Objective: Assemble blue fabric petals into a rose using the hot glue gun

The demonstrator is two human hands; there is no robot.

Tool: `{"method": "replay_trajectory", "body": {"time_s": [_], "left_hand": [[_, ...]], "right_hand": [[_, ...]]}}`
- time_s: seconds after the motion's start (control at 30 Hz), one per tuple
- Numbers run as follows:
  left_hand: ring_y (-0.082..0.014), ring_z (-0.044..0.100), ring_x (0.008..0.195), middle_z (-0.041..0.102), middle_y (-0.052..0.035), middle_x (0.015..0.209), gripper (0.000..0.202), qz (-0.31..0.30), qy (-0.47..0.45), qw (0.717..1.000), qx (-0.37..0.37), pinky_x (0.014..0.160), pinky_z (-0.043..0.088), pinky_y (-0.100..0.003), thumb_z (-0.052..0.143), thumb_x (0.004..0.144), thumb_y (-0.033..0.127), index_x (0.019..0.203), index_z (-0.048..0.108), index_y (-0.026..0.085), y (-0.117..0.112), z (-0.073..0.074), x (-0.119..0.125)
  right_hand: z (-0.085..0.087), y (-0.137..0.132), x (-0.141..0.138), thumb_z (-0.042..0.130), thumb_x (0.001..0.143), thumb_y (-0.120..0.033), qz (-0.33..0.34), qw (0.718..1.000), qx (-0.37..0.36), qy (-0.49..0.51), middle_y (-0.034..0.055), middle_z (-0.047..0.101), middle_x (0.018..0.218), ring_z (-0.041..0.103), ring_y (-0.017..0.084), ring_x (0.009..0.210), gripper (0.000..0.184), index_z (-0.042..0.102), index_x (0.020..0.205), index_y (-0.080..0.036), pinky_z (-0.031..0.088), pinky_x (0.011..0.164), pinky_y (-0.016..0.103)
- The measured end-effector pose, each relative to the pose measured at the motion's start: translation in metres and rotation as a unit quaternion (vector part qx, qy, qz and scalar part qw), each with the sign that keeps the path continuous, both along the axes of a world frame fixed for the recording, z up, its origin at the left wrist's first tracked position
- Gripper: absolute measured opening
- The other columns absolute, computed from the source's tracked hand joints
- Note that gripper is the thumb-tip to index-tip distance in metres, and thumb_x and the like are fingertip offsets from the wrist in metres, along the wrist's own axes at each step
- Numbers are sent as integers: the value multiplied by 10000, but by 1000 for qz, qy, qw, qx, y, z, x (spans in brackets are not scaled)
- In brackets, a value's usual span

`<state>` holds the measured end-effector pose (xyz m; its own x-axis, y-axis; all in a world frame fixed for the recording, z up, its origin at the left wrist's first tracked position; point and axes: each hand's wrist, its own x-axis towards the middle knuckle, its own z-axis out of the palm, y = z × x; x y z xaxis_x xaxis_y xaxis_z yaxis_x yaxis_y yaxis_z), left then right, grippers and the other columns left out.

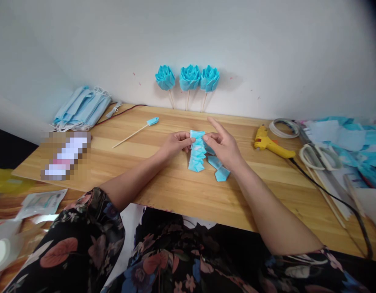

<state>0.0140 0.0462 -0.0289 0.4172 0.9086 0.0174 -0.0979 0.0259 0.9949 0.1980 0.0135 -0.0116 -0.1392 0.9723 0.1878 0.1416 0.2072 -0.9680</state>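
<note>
Between my hands is a strip of folded blue mask fabric (197, 156), its pieces overlapping in a zigzag edge. My left hand (178, 142) pinches the strip's upper left side between thumb and fingers. At the upper right side, my right hand (222, 144) has its thumb against the strip, with the index finger stretched forward; its other fingers are curled and partly hidden. Loose folded blue pieces (221, 173) lie on the table under my right hand. Left of centre rests a thin wooden stick with a small blue bud (153, 121) on its end.
Three blue fabric flowers (189, 78) on sticks lean on the wall. A stack of masks (82, 108) and a blurred-out phone-like object (67, 156) are left. Right are a yellow glue gun (272, 143) with cord, a tape roll (285, 128), scissors (320, 158) and blue scraps (346, 134).
</note>
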Motion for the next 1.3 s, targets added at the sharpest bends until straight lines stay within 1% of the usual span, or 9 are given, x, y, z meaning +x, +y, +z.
{"method": "replay_trajectory", "body": {"time_s": [0.17, 0.33, 0.53, 0.67, 0.8, 0.87, 1.0, 1.17, 1.3], "left_hand": [[-55, 499, 510, 568, 25, 587, 335, -21, -1, 1000, 8, 546, 387, -200, 755, 726, 401, 671, 565, 130, -2, 3, 0], [-57, 498, 520, 567, 23, 578, 377, -48, -14, 999, 13, 553, 386, -200, 758, 727, 447, 661, 567, 129, -3, 5, -1], [-57, 521, 523, 591, 12, 604, 347, 1, -28, 1000, 0, 547, 392, -200, 751, 760, 421, 683, 582, 127, -1, 4, -3], [-53, 528, 510, 599, 9, 602, 332, 25, -33, 999, -6, 536, 399, -193, 741, 789, 393, 675, 584, 123, 1, 4, -3], [-67, 548, 526, 602, -5, 602, 376, 6, -61, 998, -29, 546, 432, -202, 702, 813, 451, 681, 594, 116, 1, 4, -1], [-77, 569, 562, 612, -9, 630, 370, -9, -73, 997, -38, 571, 454, -211, 710, 799, 464, 737, 622, 110, 0, 4, 0], [-73, 573, 592, 660, -8, 737, 362, -26, -73, 997, -24, 590, 463, -217, 812, 690, 377, 903, 669, 121, -1, 3, 1], [-75, 575, 618, 671, -12, 777, 350, -15, -76, 997, -8, 585, 461, -208, 828, 652, 346, 875, 666, 129, 0, 1, 2], [-73, 569, 615, 647, 0, 750, 325, -38, -77, 996, -2, 584, 465, -207, 825, 654, 321, 847, 649, 128, -1, 1, 2]], "right_hand": [[-3, -1, -1, 664, 807, -267, 11, 999, 11, -36, -49, 527, 688, 476, 132, 600, 724, 401, 1481, -286, 412, 539, 266], [-2, -1, 1, 645, 828, -273, 20, 999, 25, -33, -51, 533, 686, 483, 125, 588, 658, 432, 1450, -267, 414, 544, 265], [0, 2, 4, 611, 869, -349, -28, 1000, 12, 0, -18, 596, 699, 530, 146, 616, 597, 462, 1439, -253, 440, 565, 288], [-1, 1, 1, 687, 807, -372, 4, 999, -40, 33, -21, 629, 740, 526, 137, 600, 756, 383, 1490, -258, 440, 533, 271], [-2, 1, 0, 727, 751, -322, -1, 999, -34, 30, -52, 588, 715, 507, 112, 591, 807, 395, 1483, -245, 432, 539, 250], [-2, 2, 0, 719, 751, -313, -15, 999, -26, 26, -56, 576, 706, 502, 110, 586, 784, 416, 1470, -243, 428, 541, 251], [-2, 3, 1, 707, 763, -315, -20, 999, -15, 22, -51, 578, 714, 501, 111, 590, 747, 435, 1456, -250, 424, 542, 252], [-4, 0, -1, 690, 803, -344, -5, 1000, -22, 0, -35, 588, 704, 522, 133, 602, 696, 442, 1447, -256, 439, 531, 264], [-4, -2, -2, 677, 803, -266, 13, 999, -2, -30, -7, 656, 787, 579, 155, 658, 685, 435, 1444, -271, 496, 585, 295]]}}
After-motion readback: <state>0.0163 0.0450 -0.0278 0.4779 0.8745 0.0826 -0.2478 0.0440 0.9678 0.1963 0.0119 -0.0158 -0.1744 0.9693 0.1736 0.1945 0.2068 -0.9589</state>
